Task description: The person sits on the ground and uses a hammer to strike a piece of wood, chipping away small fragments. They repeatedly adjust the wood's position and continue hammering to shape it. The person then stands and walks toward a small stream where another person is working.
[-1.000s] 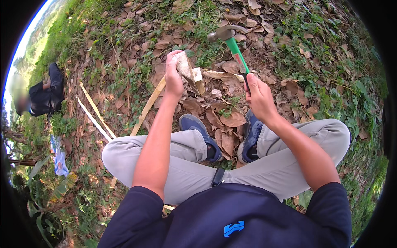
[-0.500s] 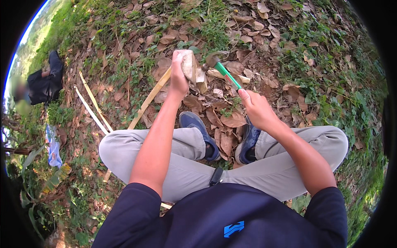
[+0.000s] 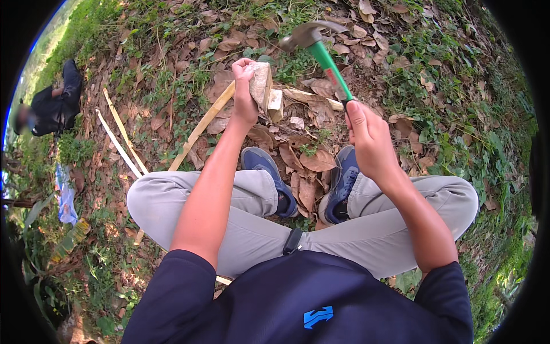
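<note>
My right hand (image 3: 371,137) is wrapped round the lower grip of a claw hammer (image 3: 329,67) with a green handle. The hammer's metal head is raised above the leaves, apart from the wood. My left hand (image 3: 245,97) grips a pale, rough block (image 3: 260,83); I cannot tell if it is stone or wood. Right beside the block shows the cut end of a short wooden piece (image 3: 275,105). A long wooden strip (image 3: 200,132) runs from near my left hand down toward my left knee. Some fingers of my left hand are hidden behind the block.
Another wooden length (image 3: 312,97) lies on the leaves beyond my shoes (image 3: 338,183). Two thin strips (image 3: 121,137) lie to the left of my knee. Farther left a person in dark clothes (image 3: 54,106) sits near a bluish plastic bag (image 3: 66,198). Dry leaves and weeds cover the ground.
My right hand has lifted the hammer up and away from the block, its head now higher in view. My left hand keeps its hold on the block.
</note>
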`<state>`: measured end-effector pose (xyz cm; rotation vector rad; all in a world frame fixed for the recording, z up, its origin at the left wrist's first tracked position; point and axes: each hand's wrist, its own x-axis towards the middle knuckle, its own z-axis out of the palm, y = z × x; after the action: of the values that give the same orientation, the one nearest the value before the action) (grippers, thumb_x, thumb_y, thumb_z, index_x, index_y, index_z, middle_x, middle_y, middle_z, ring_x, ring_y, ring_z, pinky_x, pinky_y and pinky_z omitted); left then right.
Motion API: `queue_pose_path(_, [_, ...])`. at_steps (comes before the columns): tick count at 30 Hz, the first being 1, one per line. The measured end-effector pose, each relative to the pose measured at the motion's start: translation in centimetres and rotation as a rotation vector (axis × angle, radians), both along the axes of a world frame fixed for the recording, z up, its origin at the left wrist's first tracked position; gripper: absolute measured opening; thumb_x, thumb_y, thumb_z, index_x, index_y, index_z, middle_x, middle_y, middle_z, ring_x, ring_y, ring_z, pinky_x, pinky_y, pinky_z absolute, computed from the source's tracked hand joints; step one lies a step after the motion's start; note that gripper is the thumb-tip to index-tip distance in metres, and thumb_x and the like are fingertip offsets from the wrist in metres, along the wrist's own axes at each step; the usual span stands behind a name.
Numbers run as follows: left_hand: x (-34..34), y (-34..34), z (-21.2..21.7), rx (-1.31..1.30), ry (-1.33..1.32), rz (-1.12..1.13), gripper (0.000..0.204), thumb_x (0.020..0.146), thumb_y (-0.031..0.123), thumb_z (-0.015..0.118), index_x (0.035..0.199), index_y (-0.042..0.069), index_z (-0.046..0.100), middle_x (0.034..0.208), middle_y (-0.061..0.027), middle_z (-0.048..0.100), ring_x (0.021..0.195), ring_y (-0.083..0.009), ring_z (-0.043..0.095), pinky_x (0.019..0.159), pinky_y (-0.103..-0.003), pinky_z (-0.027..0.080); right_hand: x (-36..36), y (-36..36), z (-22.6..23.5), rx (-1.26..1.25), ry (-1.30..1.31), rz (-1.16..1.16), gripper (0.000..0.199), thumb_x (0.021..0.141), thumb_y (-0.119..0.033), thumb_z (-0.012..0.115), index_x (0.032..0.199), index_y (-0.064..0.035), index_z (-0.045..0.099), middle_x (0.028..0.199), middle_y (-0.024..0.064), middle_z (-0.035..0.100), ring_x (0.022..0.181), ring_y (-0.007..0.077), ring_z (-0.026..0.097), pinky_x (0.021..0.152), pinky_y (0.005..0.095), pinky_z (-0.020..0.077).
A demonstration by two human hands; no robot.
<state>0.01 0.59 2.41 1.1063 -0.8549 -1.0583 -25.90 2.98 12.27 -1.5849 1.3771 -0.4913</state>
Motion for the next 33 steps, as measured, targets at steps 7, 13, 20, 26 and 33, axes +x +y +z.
queue_pose_path(7, [0.0,-0.3,-1.4,-0.048,0.024,0.036,0.046,0.096,0.032,0.041,0.133,0.004,0.038,0.123,-0.0106,0.05,0.115,-0.0177,0.051,0.102,-0.034,0.041,0.1,-0.8,-0.1,0.137,0.273,0.205,0.057,0.107,-0.046,0.037,0.087,0.0036,0.058,0.072,0.0247,0.06,0.072,0.0441,0.057,0.068,0.0498,0.0434])
queue_pose_path(13, [-0.7,-0.3,-1.5,-0.052,-0.032,0.031,0.058,0.094,0.032,0.044,0.145,0.007,0.032,0.139,-0.0155,0.044,0.123,-0.0215,0.048,0.108,-0.038,0.038,-1.1,0.3,-2.4,0.011,0.003,-0.058,0.056,0.108,-0.045,0.037,0.087,0.003,0.056,0.065,0.0174,0.053,0.062,0.0321,0.051,0.063,0.044,0.0411])
queue_pose_path(20, [-0.7,-0.4,-0.7,-0.005,-0.021,0.037,0.064,0.095,0.034,0.042,0.152,0.01,0.026,0.148,-0.0183,0.037,0.125,-0.023,0.047,0.108,-0.039,0.038,-1.6,-2.0,0.2,0.17,-0.059,-0.096,0.054,0.109,-0.044,0.037,0.078,0.0004,0.047,0.06,0.0061,0.041,0.057,0.0154,0.042,0.056,0.0362,0.0354])
queue_pose_path(26, [-0.3,0.1,-1.2,-0.062,-0.002,0.047,0.058,0.094,0.033,0.044,0.146,0.01,0.029,0.135,-0.0146,0.042,0.117,-0.0204,0.047,0.1,-0.036,0.042,-0.8,-0.5,-1.3,0.735,0.148,0.027,0.059,0.107,-0.049,0.034,0.081,0.0016,0.051,0.067,0.0134,0.053,0.065,0.0266,0.05,0.066,0.0463,0.0408])
queue_pose_path(33, [1.0,-1.3,-3.1,-0.09,-0.142,0.042,0.038,0.101,0.029,0.031,0.117,0.003,0.053,0.105,-0.0103,0.063,0.092,-0.0166,0.06,0.084,-0.031,0.049,-1.2,1.0,-3.6,0.047,-0.186,-0.099,0.047,0.109,-0.039,0.041,0.084,-0.0017,0.051,0.063,0.0052,0.047,0.054,0.0136,0.041,0.052,0.0315,0.0357])
